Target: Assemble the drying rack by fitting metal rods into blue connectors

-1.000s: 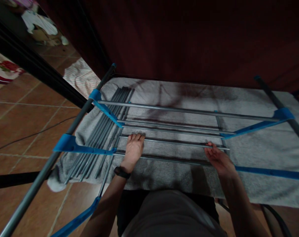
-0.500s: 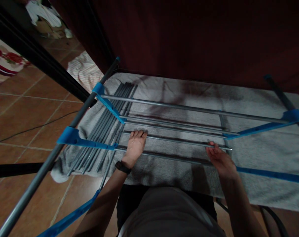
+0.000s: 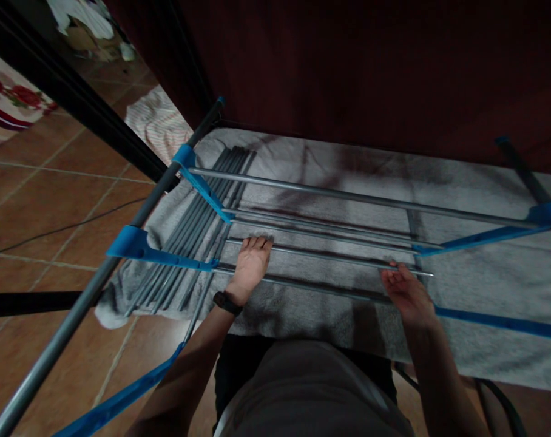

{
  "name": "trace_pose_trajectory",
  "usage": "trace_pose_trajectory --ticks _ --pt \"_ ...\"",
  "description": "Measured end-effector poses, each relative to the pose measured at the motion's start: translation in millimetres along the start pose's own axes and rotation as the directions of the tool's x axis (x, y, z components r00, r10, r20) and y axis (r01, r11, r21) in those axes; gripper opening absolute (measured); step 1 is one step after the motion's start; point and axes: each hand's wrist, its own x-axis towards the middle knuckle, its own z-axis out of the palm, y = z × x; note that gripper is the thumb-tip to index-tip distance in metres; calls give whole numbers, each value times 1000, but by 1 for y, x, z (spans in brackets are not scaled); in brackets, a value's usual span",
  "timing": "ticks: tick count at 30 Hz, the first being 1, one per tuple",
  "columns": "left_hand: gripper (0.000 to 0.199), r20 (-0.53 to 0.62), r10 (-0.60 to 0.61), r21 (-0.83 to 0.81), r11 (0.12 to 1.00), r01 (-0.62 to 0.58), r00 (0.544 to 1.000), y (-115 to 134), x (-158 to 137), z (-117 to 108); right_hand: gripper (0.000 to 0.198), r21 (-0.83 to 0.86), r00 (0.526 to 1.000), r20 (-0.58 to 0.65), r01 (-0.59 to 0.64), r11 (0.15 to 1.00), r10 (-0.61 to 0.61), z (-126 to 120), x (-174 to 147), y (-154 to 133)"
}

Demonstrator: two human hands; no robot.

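A thin grey metal tube (image 3: pixel 325 255) runs level between both of my hands. Near its left end, my left hand (image 3: pixel 252 262), with a black band on the wrist, has its fingers curled over it. Fingers and thumb of my right hand (image 3: pixel 403 291) pinch the tube close to its right end, whose tip sticks out beyond. Around it stands a rack of grey poles and blue plastic arms (image 3: pixel 207 191). Behind the tube, two thin rods (image 3: pixel 321 230) and a thicker crossbar (image 3: pixel 348 195) span the rack; a lower bar (image 3: pixel 312 287) passes nearer my body.
A bundle of several loose grey tubes (image 3: pixel 184 237) lies on the left of the grey towel-like cover (image 3: pixel 494 279). A dark red curtain (image 3: pixel 348 73) hangs behind. Left are a black post (image 3: pixel 84 103), a striped cloth (image 3: pixel 159 124) and a cable (image 3: pixel 66 227) on the tiled floor.
Both hands keep hold of the same tube, which sits almost as before. The whole view has shifted slightly; nothing was taken up or let go.
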Motion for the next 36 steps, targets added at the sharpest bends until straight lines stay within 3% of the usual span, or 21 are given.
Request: trace_pose_trajectory --ticks 9,14,29,36 --pt "32 -21 24 40 999 -23 999 0 -1 1 11 29 1000 -19 -8 1000 8 3 1 0" --pt "32 -17 30 27 999 -29 999 -1 -1 1 20 20 999 -47 -26 999 27 5 1 -2" --pt "39 24 29 23 999 -30 999 3 1 0 15 13 994 51 100 995 -101 -7 4 12" --pt "42 20 48 45 998 -49 999 4 0 -2 11 -5 998 19 65 998 -65 -4 5 9"
